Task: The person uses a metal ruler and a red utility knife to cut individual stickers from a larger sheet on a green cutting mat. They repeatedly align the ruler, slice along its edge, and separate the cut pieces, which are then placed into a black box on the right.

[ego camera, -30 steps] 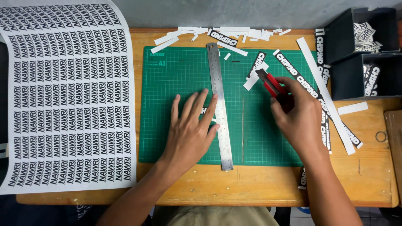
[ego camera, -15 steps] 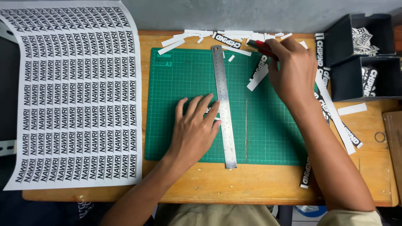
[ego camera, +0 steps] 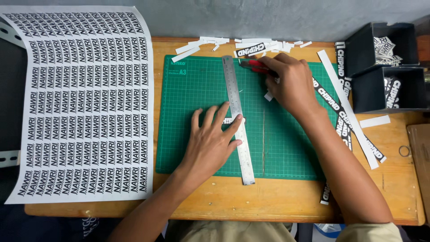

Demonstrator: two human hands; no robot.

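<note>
My left hand point(ego camera: 214, 139) lies flat on the green cutting mat point(ego camera: 192, 94), fingers spread, pressing a small printed strip and the steel ruler point(ego camera: 236, 112), which runs nearly top to bottom of the mat. My right hand point(ego camera: 290, 83) grips a red utility knife point(ego camera: 254, 66), its tip close to the ruler's upper right edge. A small white paper scrap point(ego camera: 268, 96) lies under my right hand.
A large sheet of printed labels point(ego camera: 80, 103) covers the table's left side. White offcuts point(ego camera: 251, 44) litter the mat's far edge. Long printed strips point(ego camera: 349, 107) lie to the right. Two black bins point(ego camera: 385, 67) with cut labels stand at the far right. A ring point(ego camera: 404, 151) lies beside a brown board.
My right hand has moved with the knife from the mat's right side up and left to the ruler's top end. My left hand keeps holding the ruler.
</note>
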